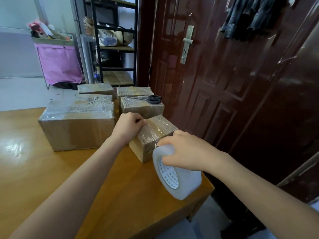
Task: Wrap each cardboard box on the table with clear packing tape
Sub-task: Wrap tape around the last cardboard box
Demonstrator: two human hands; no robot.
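Small box [151, 135] gripped by left hand [127, 128], right hand [184, 152] clutching tape roll [177, 176]

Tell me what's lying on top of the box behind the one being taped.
Black-handled scissors lie on that box, blades pointing left. Its top shows tape; its lower front is hidden by the small box.

Black-handled scissors [149, 98] lying flat, blades pointing left. Behind, a dark red door [215, 69] with a metal lever handle [187, 44]; dark clothes [250, 16] hanging near its top right. Left of the door, a black shelf rack [114, 40] loaded with bags (contents too blurred to tell). Farther left, a pink fabric bin [59, 63] on a thin frame, clutter heaped above.
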